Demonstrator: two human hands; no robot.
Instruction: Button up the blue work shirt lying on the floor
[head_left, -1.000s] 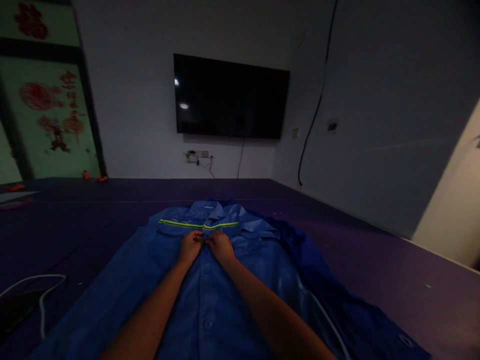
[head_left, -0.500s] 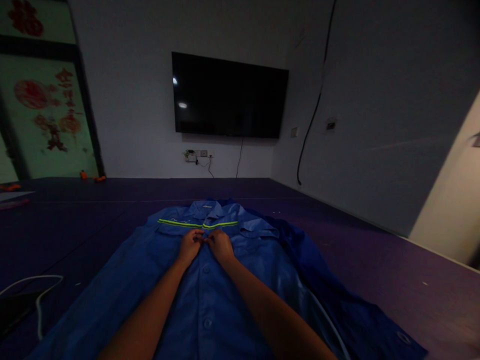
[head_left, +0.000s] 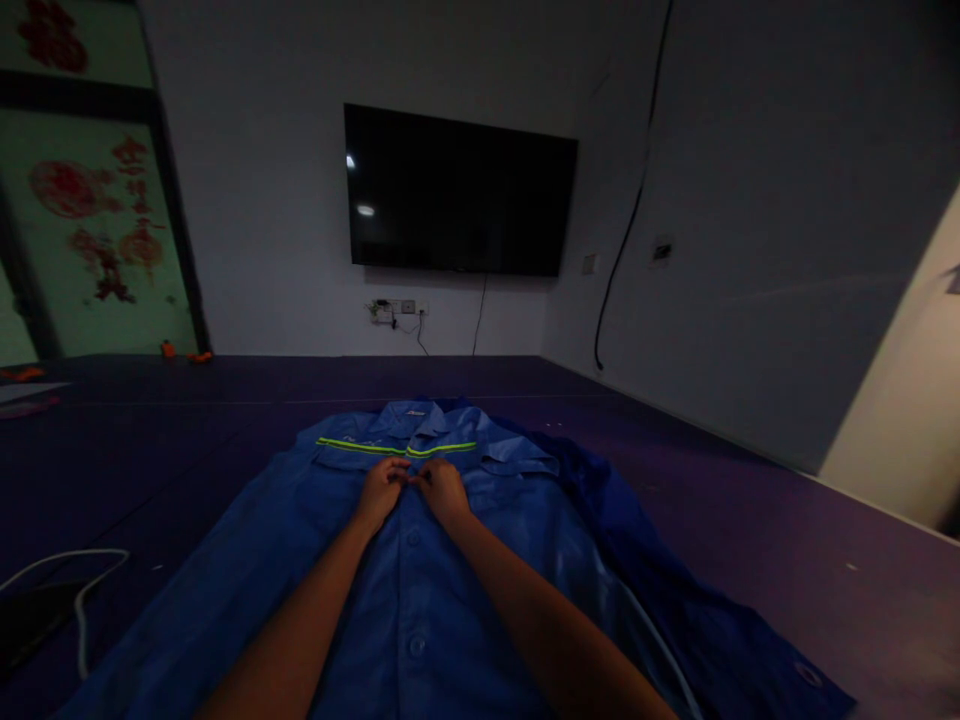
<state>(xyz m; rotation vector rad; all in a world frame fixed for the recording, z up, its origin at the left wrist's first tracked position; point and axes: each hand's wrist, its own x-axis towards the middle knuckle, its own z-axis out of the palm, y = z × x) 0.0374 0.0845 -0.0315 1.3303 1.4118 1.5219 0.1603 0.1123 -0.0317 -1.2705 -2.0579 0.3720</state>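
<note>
A blue work shirt [head_left: 480,560] with a yellow-green chest stripe lies front up on the purple floor, its collar [head_left: 414,415] at the far end. My left hand [head_left: 384,488] and my right hand [head_left: 441,490] meet at the front placket just under the stripe. Both are closed, fingertips pinching the shirt's front edge; whether a button sits between them is hidden. Nearer to me, two buttons show on the placket, an upper one [head_left: 412,538] and a lower one [head_left: 416,646].
Darker blue cloth [head_left: 637,530] spreads along the shirt's right side. At the lower left lie a white cable [head_left: 81,600] and a dark flat object [head_left: 34,620]. A television [head_left: 457,195] hangs on the far wall above sockets. Small orange items [head_left: 199,357] sit by the door.
</note>
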